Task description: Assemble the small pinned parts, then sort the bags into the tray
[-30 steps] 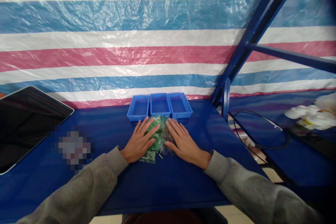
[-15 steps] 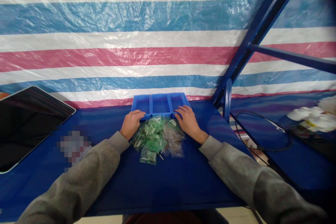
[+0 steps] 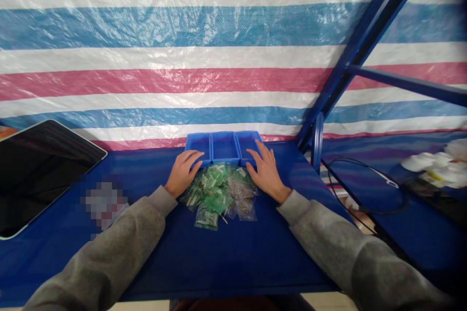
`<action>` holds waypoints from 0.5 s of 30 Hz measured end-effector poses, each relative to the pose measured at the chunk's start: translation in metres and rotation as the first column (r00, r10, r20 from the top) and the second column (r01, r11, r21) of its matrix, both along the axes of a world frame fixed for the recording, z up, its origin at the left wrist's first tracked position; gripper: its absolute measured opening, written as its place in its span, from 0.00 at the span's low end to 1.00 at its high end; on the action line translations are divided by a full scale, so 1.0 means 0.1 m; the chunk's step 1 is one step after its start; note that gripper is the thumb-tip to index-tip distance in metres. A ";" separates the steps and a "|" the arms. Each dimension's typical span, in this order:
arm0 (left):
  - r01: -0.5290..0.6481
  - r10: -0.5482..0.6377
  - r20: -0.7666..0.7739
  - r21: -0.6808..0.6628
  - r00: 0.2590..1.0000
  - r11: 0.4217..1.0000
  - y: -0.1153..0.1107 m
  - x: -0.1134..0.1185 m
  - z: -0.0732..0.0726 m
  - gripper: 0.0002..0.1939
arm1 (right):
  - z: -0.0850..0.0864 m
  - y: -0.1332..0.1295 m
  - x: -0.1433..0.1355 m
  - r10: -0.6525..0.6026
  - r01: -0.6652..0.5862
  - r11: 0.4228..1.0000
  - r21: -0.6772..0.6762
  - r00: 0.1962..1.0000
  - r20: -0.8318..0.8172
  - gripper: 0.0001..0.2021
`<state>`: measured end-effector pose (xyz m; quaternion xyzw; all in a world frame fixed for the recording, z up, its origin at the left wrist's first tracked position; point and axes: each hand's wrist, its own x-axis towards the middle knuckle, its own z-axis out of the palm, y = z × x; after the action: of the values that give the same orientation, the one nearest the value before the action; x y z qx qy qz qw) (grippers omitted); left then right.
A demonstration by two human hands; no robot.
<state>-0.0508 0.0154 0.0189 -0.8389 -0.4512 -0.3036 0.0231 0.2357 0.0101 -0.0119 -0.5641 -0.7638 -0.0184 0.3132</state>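
Observation:
Three blue plastic bins [image 3: 225, 147] stand side by side against the striped sheet, with no contents visible in them. My left hand [image 3: 183, 171] is over the near left corner of the left bin, thumb and fingers apart. Over the right bin, my right hand [image 3: 265, 171] has its fingers spread and holds nothing. Between my hands, just in front of the bins, lies a pile of small clear and green plastic bags [image 3: 215, 189] with small metal and pale pieces inside. A thin pin-like piece [image 3: 224, 219] sticks out at the pile's near edge.
A dark-screened tablet or monitor [image 3: 44, 175] lies at the left of the blue table [image 3: 226, 262]. Near it is a blurred-out item [image 3: 104, 204]. A blue metal frame [image 3: 339, 68] rises at the right, beyond which are a black cable [image 3: 330, 175] and white bottles [image 3: 434, 163].
My fingers have opened and lifted off the bins' rims, the right hand's spreading wider. The bins and the pile of bags have stayed in place; the view has tilted slightly.

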 end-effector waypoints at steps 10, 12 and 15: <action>0.307 -0.368 -0.324 -0.225 0.872 0.925 -0.59 0.11 0.11 0.33 | 0.13 -0.64 -0.05 0.434 -0.410 0.899 -0.154 0.882 0.184 0.36; 0.304 -0.381 -0.372 -0.248 0.847 0.920 -0.61 0.12 0.07 0.35 | 0.07 -0.68 -0.09 0.517 -0.469 0.850 -0.238 0.828 0.216 0.40; 0.286 -0.372 -0.407 -0.257 0.834 0.923 -0.60 0.08 0.01 0.35 | 0.00 -0.68 -0.10 0.527 -0.464 0.841 -0.278 0.817 0.232 0.39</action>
<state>-0.0426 -0.0450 0.0202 -0.9495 -0.3082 -0.0581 -0.0044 0.2259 -0.0575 -0.0117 -0.3647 -0.9205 0.0590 0.1268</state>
